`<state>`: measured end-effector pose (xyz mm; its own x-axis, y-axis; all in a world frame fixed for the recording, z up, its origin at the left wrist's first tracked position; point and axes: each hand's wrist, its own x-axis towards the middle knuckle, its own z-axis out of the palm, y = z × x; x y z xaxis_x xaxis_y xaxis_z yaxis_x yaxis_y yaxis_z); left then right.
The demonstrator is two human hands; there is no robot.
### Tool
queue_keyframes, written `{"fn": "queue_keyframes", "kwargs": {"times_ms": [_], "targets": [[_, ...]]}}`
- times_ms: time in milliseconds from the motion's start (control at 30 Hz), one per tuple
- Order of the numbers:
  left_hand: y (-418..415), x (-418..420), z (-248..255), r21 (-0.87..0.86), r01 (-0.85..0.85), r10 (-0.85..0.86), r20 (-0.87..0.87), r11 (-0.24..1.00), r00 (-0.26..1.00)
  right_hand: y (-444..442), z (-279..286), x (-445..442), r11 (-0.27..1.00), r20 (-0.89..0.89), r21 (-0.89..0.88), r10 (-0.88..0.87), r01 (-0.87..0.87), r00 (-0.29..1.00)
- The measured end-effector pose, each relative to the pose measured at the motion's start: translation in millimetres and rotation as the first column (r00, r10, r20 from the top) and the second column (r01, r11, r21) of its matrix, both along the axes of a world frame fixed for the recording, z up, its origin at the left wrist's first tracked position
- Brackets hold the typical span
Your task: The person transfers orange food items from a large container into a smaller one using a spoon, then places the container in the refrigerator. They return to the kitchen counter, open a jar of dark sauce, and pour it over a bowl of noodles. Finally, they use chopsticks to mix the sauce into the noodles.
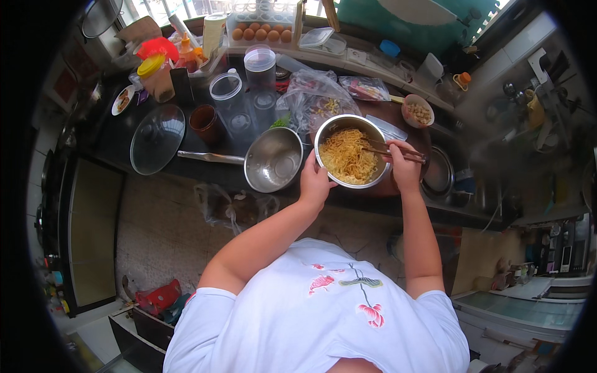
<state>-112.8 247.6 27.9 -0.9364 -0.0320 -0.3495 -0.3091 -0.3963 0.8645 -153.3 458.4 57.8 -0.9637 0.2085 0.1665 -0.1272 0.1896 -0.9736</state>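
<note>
My left hand [315, 179] grips the lower left rim of a steel bowl [322, 135], tilted so its inside faces me. Yellow-brown noodles [350, 154] fill much of the bowl. My right hand [405, 163] holds a pair of brown chopsticks [413, 157] at the bowl's right side, their tips among the noodles. Just left of the bowl sits a steel saucepan [274, 161], its handle pointing left; no food shows in it. Behind the bowl lies a crumpled clear plastic bag [310, 95] near some small pale chopped pieces [332, 106] on a round brown board [422, 135].
A glass lid [157, 140], a brown cup [204, 122] and clear plastic jars [260, 70] stand to the left. A small bowl of pale pieces [418, 112] is at the right, near the sink [480, 200]. Eggs [261, 33] sit on the sill. A plastic bag [235, 205] hangs below the counter edge.
</note>
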Motion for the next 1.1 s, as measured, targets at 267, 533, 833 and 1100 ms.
{"fn": "queue_keyframes", "kwargs": {"times_ms": [267,533,833,1100], "targets": [[1,1,-4,-0.008,-0.009,0.009,0.019,1.0,1.0,-7,5,3,0.998,0.053,0.022,0.056,-0.057,0.997],[1,1,-5,-0.015,-0.03,0.03,0.02,0.999,0.999,6,37,28,0.992,0.125,-0.101,0.082,-0.069,0.989],[1,0,-6,-0.012,-0.016,0.016,0.013,1.0,1.0,-10,3,24,0.997,0.0,-0.021,0.068,-0.068,0.998],[-2,-1,-14,-0.004,-0.006,0.006,-0.008,1.0,1.0,-9,0,34,0.988,0.061,0.012,0.154,-0.155,0.986]]}}
